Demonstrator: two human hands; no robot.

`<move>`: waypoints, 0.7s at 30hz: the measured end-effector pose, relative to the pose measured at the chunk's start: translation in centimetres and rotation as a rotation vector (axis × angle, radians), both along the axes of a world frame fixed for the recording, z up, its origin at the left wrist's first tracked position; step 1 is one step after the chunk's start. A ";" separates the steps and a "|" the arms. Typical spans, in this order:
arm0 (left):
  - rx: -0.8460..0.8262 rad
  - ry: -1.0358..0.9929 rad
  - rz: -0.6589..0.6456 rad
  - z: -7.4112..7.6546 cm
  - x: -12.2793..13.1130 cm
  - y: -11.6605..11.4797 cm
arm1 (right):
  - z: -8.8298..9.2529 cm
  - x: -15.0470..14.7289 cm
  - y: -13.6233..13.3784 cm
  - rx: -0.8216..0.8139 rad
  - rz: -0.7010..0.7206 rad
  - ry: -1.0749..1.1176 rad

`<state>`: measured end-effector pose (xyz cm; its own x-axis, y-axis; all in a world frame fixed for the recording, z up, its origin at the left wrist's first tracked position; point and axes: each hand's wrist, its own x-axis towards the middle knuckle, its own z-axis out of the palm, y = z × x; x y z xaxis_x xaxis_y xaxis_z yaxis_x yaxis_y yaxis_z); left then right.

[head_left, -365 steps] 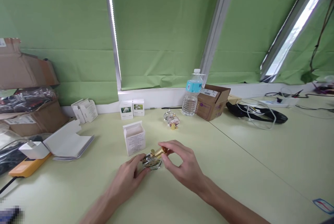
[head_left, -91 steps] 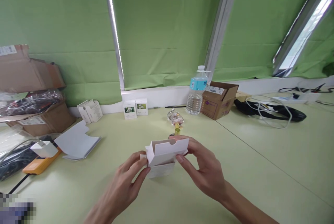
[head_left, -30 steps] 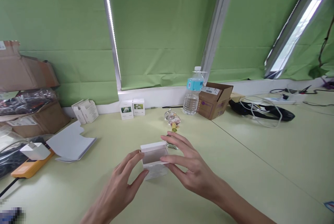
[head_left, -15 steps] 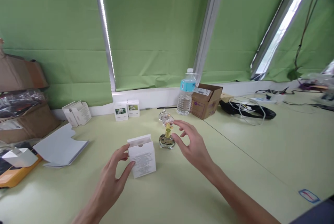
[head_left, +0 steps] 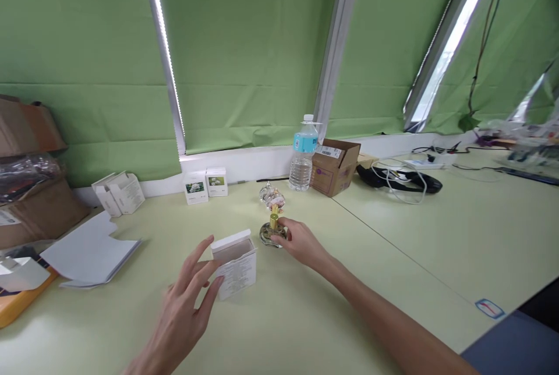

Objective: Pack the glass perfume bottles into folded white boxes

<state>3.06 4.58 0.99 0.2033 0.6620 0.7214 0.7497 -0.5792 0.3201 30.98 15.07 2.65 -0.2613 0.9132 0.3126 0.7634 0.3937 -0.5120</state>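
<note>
A small white carton point(head_left: 238, 273) with printed text stands on the table, its top open and its lid flap raised at the back. My left hand point(head_left: 187, 296) is at the carton's left edge, thumb and middle finger on its corner, index finger lifted. To the right, my right hand point(head_left: 301, 241) has its thumb and fingers around the side of a squat glass perfume bottle point(head_left: 268, 234) with a gold neck. The bottle rests on the table; the hand covers its right side. Just behind it are more ornate glass bottles point(head_left: 273, 197), partly overlapping each other.
Two small white boxes with flower pictures point(head_left: 217, 181) stand by the wall. Near them are a water bottle point(head_left: 301, 168), an open brown carton point(head_left: 329, 174) and a black item with white cable point(head_left: 399, 180). At left lie white sheets point(head_left: 89, 255), more white cartons point(head_left: 126, 194) and stacked cardboard boxes point(head_left: 39, 206).
My right hand has moved down from beside the gold neck and closed on the perfume bottle. My left index finger has lifted, and the carton's opening shows more. The view has shifted slightly right.
</note>
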 end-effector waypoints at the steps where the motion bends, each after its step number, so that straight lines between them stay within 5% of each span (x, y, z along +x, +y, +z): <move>1: 0.008 0.017 0.003 0.0 0.0 0.0 | 0.1 0.0 0.0 0.000 0.000 -0.003; 6: 0.014 0.067 0.036 0.1 -0.1 -0.1 | 1.0 0.2 -0.4 0.035 -0.043 0.040; 11: 0.010 0.115 0.042 0.5 0.1 -0.3 | 3.0 0.0 -2.8 0.201 0.016 0.406; 16: 0.005 0.142 0.012 0.3 0.6 -0.6 | 3.9 -1.3 -6.1 0.370 0.234 0.626; 21: 0.008 0.177 -0.041 -0.3 0.8 -0.7 | 4.0 -2.8 -7.8 0.402 0.492 0.432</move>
